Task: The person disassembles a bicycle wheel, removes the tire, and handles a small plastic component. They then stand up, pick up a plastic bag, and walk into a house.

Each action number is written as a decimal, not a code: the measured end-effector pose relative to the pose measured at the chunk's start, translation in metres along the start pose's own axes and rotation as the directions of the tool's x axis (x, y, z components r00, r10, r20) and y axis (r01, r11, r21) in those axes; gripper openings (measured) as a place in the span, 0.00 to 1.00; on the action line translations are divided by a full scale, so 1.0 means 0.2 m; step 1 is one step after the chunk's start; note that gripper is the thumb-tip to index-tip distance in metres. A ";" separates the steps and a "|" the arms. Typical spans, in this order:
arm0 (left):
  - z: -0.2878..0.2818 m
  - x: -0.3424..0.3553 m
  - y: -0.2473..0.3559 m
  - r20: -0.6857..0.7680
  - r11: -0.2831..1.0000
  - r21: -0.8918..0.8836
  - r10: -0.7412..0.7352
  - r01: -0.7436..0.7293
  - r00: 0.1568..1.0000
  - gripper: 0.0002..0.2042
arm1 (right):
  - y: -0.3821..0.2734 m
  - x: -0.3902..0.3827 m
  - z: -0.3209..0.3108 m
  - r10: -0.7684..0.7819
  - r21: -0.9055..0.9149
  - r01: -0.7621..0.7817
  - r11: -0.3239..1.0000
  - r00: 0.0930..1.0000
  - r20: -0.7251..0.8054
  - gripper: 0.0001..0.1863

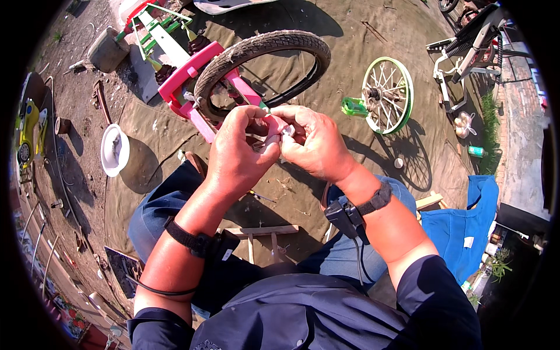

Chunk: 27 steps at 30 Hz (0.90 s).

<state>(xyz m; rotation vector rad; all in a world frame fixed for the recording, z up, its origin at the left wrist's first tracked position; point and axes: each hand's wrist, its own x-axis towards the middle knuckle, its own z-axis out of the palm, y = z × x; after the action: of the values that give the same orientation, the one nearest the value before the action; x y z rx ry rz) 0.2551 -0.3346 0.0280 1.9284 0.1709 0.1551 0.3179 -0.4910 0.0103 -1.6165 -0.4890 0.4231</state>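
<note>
Both of my hands meet in front of me, raised over my knees. My left hand (240, 149) and my right hand (318, 143) are closed, fingertips pinching a small reddish-pink piece (274, 124) between them. At its right side, by my right fingers, shows a crumpled whitish bit (288, 130); what kind of thing this is I cannot make out. Just beyond my hands, a dirty black bicycle tyre (262, 42) leans within a pink frame (191, 70). My fingers hide part of the tyre's near side.
To the right stands a spoked wheel with a pale green rim (407, 93), beside a green plastic part (353, 106). A white basin (109, 150) lies left. Blue cloth (458, 227) is at the right; a bicycle frame (466, 61) stands far right. Brown sheeting (350, 35) covers the ground.
</note>
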 end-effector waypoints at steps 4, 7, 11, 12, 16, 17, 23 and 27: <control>-0.02 0.01 0.00 0.000 0.998 0.043 -0.037 0.037 0.999 0.15 | -0.03 -0.01 0.00 0.017 -0.041 -0.016 0.999 1.000 0.022 0.18; -0.02 0.02 0.01 0.001 0.989 -0.047 -0.139 0.139 0.990 0.14 | -0.03 -0.01 0.00 0.006 0.002 -0.006 1.000 1.000 0.024 0.17; -0.02 0.03 -0.02 -0.018 0.994 -0.046 -0.096 0.095 0.995 0.13 | -0.06 -0.01 -0.01 0.111 0.119 -0.118 0.986 0.992 0.067 0.17; -0.02 0.03 -0.01 -0.001 0.994 -0.029 -0.103 0.103 0.995 0.13 | -0.07 -0.01 -0.02 0.134 0.125 -0.144 0.982 0.987 0.086 0.17; -0.03 0.03 -0.03 0.012 0.996 -0.025 -0.082 0.082 0.997 0.12 | -0.11 -0.01 -0.04 0.213 0.229 -0.249 0.941 0.962 0.174 0.19; -0.03 0.04 -0.03 0.018 0.996 -0.019 -0.085 0.085 0.996 0.12 | -0.12 -0.01 -0.05 0.226 0.251 -0.271 0.929 0.955 0.193 0.20; -0.05 0.04 -0.03 0.079 0.995 -0.042 -0.084 0.087 0.993 0.11 | -0.12 0.00 -0.06 0.285 0.329 -0.364 0.872 0.922 0.263 0.20; -0.07 0.05 -0.06 0.122 0.974 -0.166 -0.135 0.154 0.983 0.09 | -0.12 -0.01 -0.06 0.302 0.380 -0.407 0.831 0.903 0.307 0.18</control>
<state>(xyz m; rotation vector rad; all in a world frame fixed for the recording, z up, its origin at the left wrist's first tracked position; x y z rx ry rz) 0.2614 -0.3161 0.0209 1.7371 0.2164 -0.0333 0.3217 -0.4995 0.0358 -1.2170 -0.2352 0.9497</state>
